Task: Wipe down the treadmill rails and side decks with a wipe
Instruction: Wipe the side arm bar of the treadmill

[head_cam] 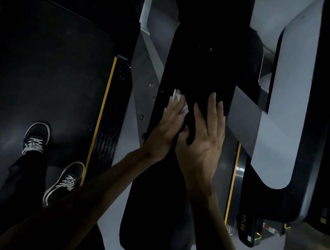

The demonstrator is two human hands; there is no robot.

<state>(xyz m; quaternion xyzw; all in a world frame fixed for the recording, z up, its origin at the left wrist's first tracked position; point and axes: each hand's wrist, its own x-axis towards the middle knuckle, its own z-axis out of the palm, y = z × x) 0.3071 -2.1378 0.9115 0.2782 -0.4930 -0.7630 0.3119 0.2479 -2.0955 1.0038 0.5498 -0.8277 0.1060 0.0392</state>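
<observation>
A wide black treadmill rail runs from the top of the view down to the bottom centre. My left hand lies flat on its left side and presses a crumpled white wipe against it; the wipe sticks out past my fingertips. My right hand rests flat on the rail just to the right, fingers straight, holding nothing. The side deck, black and ribbed with a yellow stripe, lies below left beside the belt.
My two feet in black sneakers stand on the dark belt at the lower left. A grey frame strut passes under the rail. To the right stands a neighbouring machine with a grey rail and its own yellow-edged deck.
</observation>
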